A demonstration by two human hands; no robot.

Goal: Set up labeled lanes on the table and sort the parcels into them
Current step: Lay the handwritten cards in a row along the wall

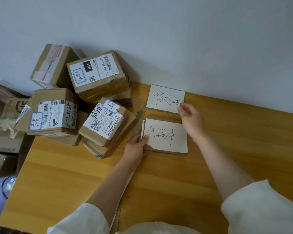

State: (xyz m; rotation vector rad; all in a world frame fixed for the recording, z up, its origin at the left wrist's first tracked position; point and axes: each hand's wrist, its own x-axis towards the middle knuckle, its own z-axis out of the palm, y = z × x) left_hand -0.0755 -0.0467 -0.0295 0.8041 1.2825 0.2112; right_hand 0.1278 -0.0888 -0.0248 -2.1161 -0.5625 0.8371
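Observation:
Two white handwritten label cards lie on a brown cardboard strip [161, 114] on the wooden table [176, 174]. The far card [165, 98] sits by the wall; the near card [166, 135] lies closer to me. My left hand [136, 146] holds the near card's left edge, thumb on top. My right hand [191, 121] pinches the far card's right corner. Several brown parcels with shipping labels are piled at the table's left: one [98, 75] at the back, one [107, 124] beside the cards, one [53, 112] further left.
A grey wall [176, 39] runs along the table's far edge. More cardboard boxes [7, 141] and crumpled packing sit off the table's left side. A long cardboard strip [125, 188] runs under my left forearm toward me.

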